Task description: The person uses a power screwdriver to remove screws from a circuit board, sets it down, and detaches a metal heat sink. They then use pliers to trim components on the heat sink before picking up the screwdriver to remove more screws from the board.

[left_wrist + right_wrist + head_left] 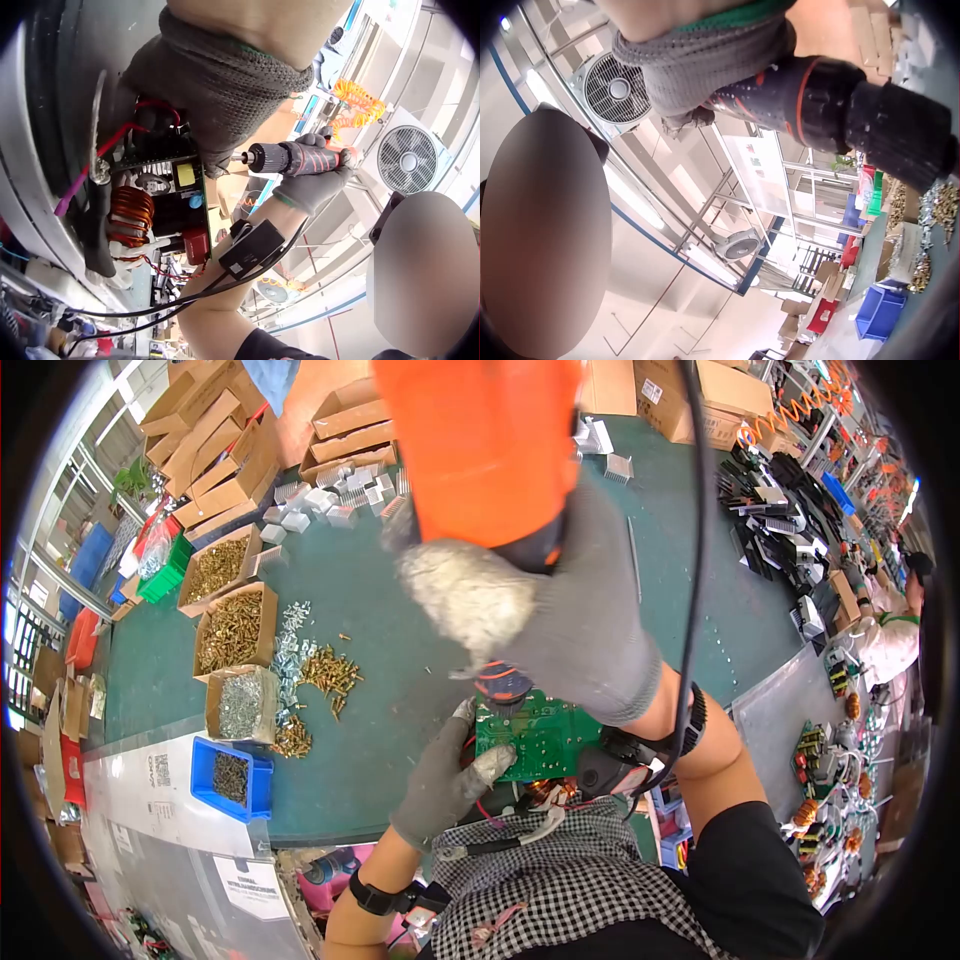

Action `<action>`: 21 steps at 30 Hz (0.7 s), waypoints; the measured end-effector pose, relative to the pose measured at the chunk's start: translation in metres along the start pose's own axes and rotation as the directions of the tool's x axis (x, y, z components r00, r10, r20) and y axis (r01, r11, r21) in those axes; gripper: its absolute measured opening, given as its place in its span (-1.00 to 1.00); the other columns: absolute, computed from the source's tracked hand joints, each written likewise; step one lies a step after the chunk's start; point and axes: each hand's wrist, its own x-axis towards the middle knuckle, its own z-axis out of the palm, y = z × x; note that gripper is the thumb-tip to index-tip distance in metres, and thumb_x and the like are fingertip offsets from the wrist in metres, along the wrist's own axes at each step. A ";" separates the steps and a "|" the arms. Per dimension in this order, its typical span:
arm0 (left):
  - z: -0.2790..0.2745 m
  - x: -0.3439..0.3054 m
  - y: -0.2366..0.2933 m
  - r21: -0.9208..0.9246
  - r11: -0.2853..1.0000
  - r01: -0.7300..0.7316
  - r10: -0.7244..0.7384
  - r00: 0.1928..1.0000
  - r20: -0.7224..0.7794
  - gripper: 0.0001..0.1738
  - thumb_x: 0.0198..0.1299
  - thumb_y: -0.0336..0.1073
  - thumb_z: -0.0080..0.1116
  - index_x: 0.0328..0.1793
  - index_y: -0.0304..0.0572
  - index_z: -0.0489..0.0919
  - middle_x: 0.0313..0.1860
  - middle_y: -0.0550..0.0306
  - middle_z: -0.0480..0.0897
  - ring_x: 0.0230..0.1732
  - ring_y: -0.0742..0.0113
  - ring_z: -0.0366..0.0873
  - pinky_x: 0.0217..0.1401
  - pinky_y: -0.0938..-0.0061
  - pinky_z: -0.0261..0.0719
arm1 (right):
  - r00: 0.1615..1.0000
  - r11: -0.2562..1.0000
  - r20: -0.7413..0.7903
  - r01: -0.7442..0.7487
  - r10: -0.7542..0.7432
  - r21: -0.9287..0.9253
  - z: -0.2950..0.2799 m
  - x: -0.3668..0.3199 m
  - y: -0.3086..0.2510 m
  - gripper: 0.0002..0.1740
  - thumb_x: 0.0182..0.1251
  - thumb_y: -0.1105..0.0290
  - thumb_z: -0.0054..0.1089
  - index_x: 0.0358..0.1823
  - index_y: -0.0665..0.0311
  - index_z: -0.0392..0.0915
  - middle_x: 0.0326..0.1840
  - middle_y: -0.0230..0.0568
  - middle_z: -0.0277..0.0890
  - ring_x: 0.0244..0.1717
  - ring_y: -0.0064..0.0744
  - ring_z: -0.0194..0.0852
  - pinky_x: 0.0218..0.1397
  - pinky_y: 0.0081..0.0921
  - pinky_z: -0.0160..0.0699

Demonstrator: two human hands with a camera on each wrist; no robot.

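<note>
One board [548,738] sat at the near edge of the bench [390,620], its side pinched between the left hand's [445,778] thumb and fingers, while the right hand [560,605] had its fingers wrapped round the drill [480,450] above. Stiff but probably fragile, the board seemed best taken by its edges; the drill looked weighty, best held round its body.

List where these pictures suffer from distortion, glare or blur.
Head view: fisheye curvature with black corners, and the power drill looms large and soft at the top. Left wrist view: the ceiling looks washed out, the gloved left hand darker. Right wrist view: tube lights glare white. Both wrist views: a smooth blur hides a person's head.
</note>
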 end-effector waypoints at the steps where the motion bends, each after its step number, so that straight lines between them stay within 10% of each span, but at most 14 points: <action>1: 0.000 0.001 0.004 -0.001 1.000 -0.002 0.002 1.000 -0.001 -0.24 0.23 0.00 0.22 0.39 -0.36 0.25 0.14 -0.09 0.52 0.16 0.26 0.45 0.26 0.32 0.37 | 1.000 1.000 -0.011 0.010 -0.010 -0.006 -0.003 -0.001 -0.006 -0.56 0.21 0.51 0.29 0.10 0.38 0.37 -0.17 -0.16 0.59 -0.29 -0.43 0.63 -0.28 -0.52 0.67; 13: 0.001 0.001 0.000 0.090 0.996 0.013 -0.011 1.000 -0.023 -0.25 0.22 -0.02 0.23 0.38 -0.36 0.26 0.14 -0.15 0.52 0.16 0.15 0.47 0.24 0.29 0.38 | 1.000 0.995 -0.026 -0.010 0.012 0.102 -0.004 -0.004 0.000 -0.70 0.23 0.56 0.26 -0.02 0.41 0.45 -0.22 -0.16 0.62 -0.42 -0.50 0.57 -0.41 -0.58 0.57; 21: 0.003 0.005 -0.020 0.162 0.986 -0.030 0.045 0.995 -0.090 -0.31 0.17 -0.01 0.28 0.26 -0.36 0.39 -0.02 -0.22 0.54 0.01 0.00 0.51 0.12 0.25 0.42 | 0.998 0.991 0.061 -0.025 0.033 -0.130 0.011 0.003 0.001 -0.52 0.04 0.40 0.39 -0.01 0.34 0.42 -0.23 -0.25 0.54 -0.23 -0.45 0.54 -0.13 -0.44 0.54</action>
